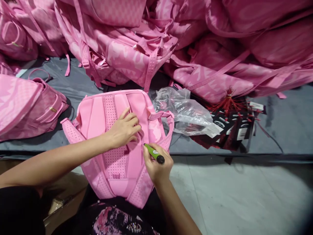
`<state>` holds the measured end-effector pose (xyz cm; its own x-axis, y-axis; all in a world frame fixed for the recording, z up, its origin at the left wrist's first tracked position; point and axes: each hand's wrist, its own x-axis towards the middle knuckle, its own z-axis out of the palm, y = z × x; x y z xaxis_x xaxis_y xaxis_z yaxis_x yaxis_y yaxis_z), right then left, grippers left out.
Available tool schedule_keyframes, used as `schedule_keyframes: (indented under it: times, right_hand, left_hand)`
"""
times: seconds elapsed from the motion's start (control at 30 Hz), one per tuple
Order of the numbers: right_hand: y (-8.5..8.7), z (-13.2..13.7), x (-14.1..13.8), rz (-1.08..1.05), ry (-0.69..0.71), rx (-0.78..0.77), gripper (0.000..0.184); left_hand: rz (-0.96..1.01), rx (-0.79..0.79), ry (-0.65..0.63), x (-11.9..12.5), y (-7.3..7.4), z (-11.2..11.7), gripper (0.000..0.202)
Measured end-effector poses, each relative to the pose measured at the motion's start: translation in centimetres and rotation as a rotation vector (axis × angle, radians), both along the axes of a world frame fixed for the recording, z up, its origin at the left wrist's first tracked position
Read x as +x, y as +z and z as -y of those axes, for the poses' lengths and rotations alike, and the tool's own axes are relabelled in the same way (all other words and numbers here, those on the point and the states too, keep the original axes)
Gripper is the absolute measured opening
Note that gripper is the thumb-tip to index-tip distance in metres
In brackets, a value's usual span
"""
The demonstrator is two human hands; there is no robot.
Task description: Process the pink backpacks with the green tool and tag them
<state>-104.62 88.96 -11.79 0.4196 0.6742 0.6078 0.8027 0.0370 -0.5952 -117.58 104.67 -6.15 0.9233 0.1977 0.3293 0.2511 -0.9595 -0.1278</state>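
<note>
A pink backpack [117, 130] lies back side up, half on the grey table edge and half over my lap, its padded mesh panels and straps showing. My left hand [124, 128] presses down on the middle of its back panel, fingers curled together. My right hand [157, 164] is closed round a green tool with a black end [154, 152], whose tip touches the backpack's right side seam.
A large heap of pink backpacks [171, 39] fills the back of the grey table [281, 130]. Another pink backpack [26, 104] lies at left. A crumpled clear plastic bag [186, 111] and a bundle of black hang tags with red strings [232, 124] lie at right.
</note>
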Motion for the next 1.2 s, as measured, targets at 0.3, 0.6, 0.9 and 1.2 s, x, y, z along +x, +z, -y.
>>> schedule_keyframes:
  times: [0.3,0.6,0.9,1.2]
  right_hand:
    - [1.1,-1.3,-0.9,-0.288,-0.119,-0.004,0.021]
    - [2.5,-3.0,0.7,0.03,-0.015,-0.121,0.03]
    - [4.6,-4.4,2.0,0.038,0.141,-0.357,0.036]
    - [5.8,-5.3,2.7,0.016,0.181,-0.487,0.055]
  left_hand:
    - [0.265,0.031,-0.033,-1.3,-2.6,0.8,0.015]
    - [0.295,0.035,-0.036,-1.2,-3.4,0.2,0.017]
    - [0.29,-0.052,-0.055,-1.3,-3.8,-0.1,0.021]
    - [0.292,0.0,-0.034,-1.2,-3.8,0.0,0.019]
